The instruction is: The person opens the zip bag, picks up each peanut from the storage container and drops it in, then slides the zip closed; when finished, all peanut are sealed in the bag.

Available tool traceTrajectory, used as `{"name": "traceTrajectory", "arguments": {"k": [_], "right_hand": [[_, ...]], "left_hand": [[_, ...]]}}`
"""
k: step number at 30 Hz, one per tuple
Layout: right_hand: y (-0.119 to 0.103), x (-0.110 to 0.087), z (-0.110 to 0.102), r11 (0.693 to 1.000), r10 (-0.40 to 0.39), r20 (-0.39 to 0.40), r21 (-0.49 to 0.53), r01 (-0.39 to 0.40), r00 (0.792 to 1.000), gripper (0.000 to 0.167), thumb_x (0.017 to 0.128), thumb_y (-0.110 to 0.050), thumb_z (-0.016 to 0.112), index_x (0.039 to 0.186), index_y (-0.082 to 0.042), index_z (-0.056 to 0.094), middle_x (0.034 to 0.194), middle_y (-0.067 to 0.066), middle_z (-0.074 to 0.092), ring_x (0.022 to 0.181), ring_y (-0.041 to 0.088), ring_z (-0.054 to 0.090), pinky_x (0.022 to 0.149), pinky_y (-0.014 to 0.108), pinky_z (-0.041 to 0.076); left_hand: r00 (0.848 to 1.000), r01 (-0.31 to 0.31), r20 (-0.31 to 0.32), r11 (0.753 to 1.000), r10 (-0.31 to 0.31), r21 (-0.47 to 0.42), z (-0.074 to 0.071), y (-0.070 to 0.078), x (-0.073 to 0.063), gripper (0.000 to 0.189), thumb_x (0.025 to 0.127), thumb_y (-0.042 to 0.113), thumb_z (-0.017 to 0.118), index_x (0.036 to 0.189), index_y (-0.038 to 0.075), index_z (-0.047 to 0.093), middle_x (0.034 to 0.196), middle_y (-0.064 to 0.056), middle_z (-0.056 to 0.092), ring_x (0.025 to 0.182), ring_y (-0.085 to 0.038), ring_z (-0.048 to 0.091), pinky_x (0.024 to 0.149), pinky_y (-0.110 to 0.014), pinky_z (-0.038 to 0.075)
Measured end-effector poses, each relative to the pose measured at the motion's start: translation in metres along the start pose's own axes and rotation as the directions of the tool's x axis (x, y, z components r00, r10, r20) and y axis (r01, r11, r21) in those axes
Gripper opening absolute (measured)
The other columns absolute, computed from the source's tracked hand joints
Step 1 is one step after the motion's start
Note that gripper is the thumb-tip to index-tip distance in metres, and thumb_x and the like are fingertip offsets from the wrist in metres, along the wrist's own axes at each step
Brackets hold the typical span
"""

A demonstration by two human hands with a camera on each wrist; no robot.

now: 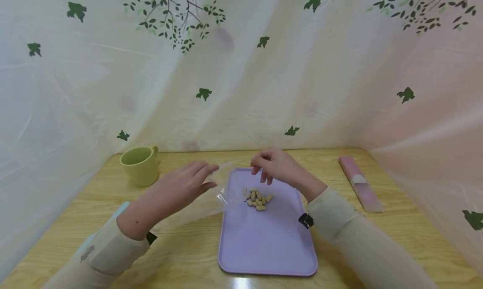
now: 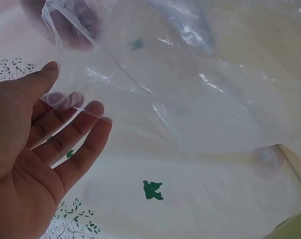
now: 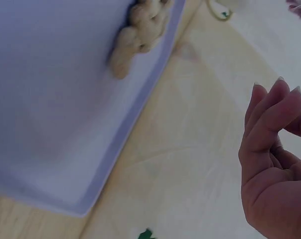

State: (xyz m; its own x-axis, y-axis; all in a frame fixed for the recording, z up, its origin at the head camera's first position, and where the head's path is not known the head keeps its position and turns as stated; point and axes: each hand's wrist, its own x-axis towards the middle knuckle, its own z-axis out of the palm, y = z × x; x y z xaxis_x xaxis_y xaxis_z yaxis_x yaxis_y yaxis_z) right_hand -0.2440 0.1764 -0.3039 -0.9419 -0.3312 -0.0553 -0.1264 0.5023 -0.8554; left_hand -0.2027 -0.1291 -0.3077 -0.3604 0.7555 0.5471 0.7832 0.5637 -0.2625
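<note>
A clear plastic bag (image 2: 200, 104) is spread in the air beside my left hand (image 1: 185, 182). In the left wrist view my left thumb and fingertips touch its edge; the fingers are spread and gently bent, two of them seen through the film. Over the far part of a lilac tray (image 1: 268, 247), my right hand (image 1: 277, 167) hovers with bent fingers, and I see nothing between them. Its thumb tip is hidden in the right wrist view. Below it lies a small heap of peanuts (image 1: 257, 199) in their shells. The bag overlaps the tray's left edge.
A yellow-green mug (image 1: 139, 167) stands at the back left of the wooden table (image 1: 181, 247). A pink flat packet (image 1: 360, 184) with a pale band lies to the right. Something light blue (image 1: 122, 208) shows under my left forearm. A printed curtain (image 1: 241, 113) encloses the table.
</note>
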Motion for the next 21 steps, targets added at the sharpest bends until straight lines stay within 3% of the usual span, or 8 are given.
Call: {"name": "traceTrajectory", "arguments": {"k": [5,7,10,16,21], "right_hand": [[0.025,0.013,-0.013,0.991,0.046,-0.008,-0.125,-0.046,0.999,0.029,0.108,-0.030,0.062,0.113,-0.005,0.075,0.098,0.014,0.076,0.067,0.021,0.067,0.058,0.031,0.058],[0.034,0.016,-0.017,0.976,0.069,0.000,-0.207,-0.068,0.998,0.028,0.107,-0.029,0.064,0.112,-0.004,0.075,0.092,0.013,0.076,0.062,0.020,0.064,0.054,0.031,0.054],[0.045,0.018,-0.020,0.943,0.134,0.070,-0.315,-0.105,0.989,0.027,0.104,-0.029,0.068,0.107,-0.003,0.075,0.084,0.009,0.075,0.056,0.016,0.059,0.050,0.028,0.049],[0.054,0.015,-0.013,0.889,0.247,0.189,-0.434,-0.145,0.950,0.027,0.100,-0.034,0.074,0.089,-0.009,0.075,0.072,0.002,0.071,0.053,0.011,0.054,0.050,0.023,0.046],[0.058,0.013,-0.006,0.874,0.279,0.204,-0.458,-0.160,0.938,0.026,0.099,-0.033,0.075,0.085,-0.011,0.072,0.068,0.001,0.071,0.052,0.011,0.055,0.050,0.023,0.045]], "left_hand": [[1.000,-0.008,-0.027,1.000,0.008,0.007,0.000,0.000,0.000,0.049,0.092,0.024,0.084,0.132,0.000,0.067,0.115,-0.010,0.075,0.099,-0.023,0.076,0.079,-0.034,0.067],[0.999,-0.008,-0.031,1.000,0.009,0.009,-0.001,0.000,0.000,0.051,0.091,0.023,0.085,0.132,0.000,0.067,0.115,-0.010,0.075,0.099,-0.023,0.076,0.079,-0.033,0.067],[1.000,-0.008,-0.024,1.000,0.008,0.011,0.000,0.001,-0.001,0.049,0.094,0.025,0.083,0.133,0.001,0.067,0.116,-0.009,0.075,0.100,-0.022,0.076,0.079,-0.033,0.067],[1.000,-0.012,-0.012,1.000,0.012,0.004,-0.001,0.001,-0.001,0.046,0.113,0.039,0.054,0.135,0.002,0.066,0.117,-0.008,0.075,0.098,-0.021,0.076,0.077,-0.032,0.067],[1.000,-0.021,-0.013,1.000,0.021,-0.002,-0.001,0.002,-0.001,0.054,0.115,0.045,0.039,0.136,0.002,0.066,0.118,-0.008,0.075,0.099,-0.021,0.076,0.078,-0.032,0.067]]}}
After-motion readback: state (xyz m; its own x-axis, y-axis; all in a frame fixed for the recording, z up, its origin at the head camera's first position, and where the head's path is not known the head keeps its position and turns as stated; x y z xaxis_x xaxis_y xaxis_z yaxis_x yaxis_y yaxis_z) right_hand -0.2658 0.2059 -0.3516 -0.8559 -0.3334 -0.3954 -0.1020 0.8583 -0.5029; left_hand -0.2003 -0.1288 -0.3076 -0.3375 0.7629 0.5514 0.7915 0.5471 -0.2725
